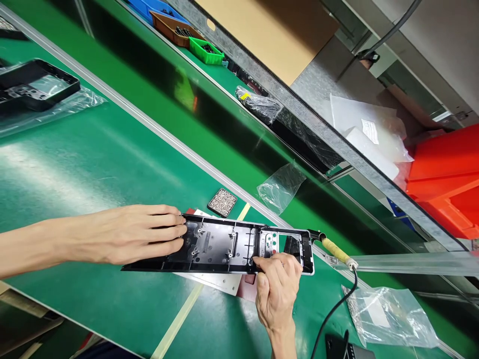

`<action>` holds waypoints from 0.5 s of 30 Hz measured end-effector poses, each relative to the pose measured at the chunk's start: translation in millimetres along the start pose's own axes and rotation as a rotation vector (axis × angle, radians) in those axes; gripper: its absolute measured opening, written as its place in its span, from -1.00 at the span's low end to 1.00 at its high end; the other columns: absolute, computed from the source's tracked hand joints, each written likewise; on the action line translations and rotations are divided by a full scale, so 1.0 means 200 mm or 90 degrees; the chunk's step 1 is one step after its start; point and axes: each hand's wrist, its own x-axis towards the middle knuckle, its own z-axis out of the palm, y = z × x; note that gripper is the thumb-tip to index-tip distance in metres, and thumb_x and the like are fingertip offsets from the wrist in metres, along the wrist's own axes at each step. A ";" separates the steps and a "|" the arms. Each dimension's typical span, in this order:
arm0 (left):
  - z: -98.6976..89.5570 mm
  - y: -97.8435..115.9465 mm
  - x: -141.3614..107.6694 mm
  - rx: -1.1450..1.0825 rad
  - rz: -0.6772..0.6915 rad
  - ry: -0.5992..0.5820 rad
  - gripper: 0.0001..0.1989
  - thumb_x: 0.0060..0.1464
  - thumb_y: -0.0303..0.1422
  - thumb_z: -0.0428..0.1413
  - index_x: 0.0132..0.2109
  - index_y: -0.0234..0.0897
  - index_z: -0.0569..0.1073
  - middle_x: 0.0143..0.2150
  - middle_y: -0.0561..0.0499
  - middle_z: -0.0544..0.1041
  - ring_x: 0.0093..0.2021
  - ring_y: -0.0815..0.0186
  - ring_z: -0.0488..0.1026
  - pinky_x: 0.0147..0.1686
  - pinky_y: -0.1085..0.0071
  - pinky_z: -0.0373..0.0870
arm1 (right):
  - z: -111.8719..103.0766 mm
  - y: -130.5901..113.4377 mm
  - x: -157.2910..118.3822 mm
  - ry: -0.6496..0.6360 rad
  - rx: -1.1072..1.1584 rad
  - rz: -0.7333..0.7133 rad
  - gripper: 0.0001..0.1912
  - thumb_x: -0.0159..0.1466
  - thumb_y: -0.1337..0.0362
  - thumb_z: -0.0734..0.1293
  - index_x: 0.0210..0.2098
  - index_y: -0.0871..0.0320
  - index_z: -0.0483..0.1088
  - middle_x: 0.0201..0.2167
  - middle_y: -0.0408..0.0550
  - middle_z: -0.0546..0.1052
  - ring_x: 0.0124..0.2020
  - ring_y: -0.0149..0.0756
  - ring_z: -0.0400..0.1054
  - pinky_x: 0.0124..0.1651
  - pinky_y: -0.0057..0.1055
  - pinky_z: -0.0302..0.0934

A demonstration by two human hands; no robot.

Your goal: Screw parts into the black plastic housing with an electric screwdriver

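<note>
A long black plastic housing (219, 244) lies open side up across a white and red plate (220, 283) on the green table. My left hand (140, 234) rests flat over the housing's left part, fingers stretched out and close together. At the right part, beside the rectangular opening, my right hand (279, 284) has its fingers curled on the near edge; whether a small part is between them is hidden. Just beyond the housing sits a small black tray of metal screws (222, 202).
A yellow-handled tool (337, 251) with a black cable stands right of the housing. Plastic bags lie at the back (282, 187) and lower right (396, 316). Another black housing (41, 85) is at far left. A metal rail (149, 117) crosses behind.
</note>
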 end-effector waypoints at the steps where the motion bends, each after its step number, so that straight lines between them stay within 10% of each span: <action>1: 0.00 0.00 0.00 -0.001 -0.007 -0.006 -0.55 0.43 -0.66 0.11 0.23 -0.18 0.72 0.15 -0.13 0.80 0.21 0.07 0.67 0.54 -0.04 0.58 | 0.00 0.00 0.00 0.001 0.000 -0.001 -0.57 0.77 0.18 0.11 -0.02 0.06 0.59 -0.28 -0.12 0.70 -0.13 -0.15 0.48 0.11 -0.11 0.14; 15: 0.08 -0.05 0.02 -0.024 0.058 -0.036 -0.67 0.46 -0.53 0.24 0.22 -0.17 0.74 0.22 -0.17 0.78 0.23 0.05 0.65 0.53 0.01 0.55 | 0.03 -0.04 -0.16 -0.002 -0.006 0.060 -0.61 0.75 0.24 0.13 -0.02 0.06 0.59 -0.25 -0.11 0.70 -0.14 -0.15 0.49 0.09 -0.12 0.17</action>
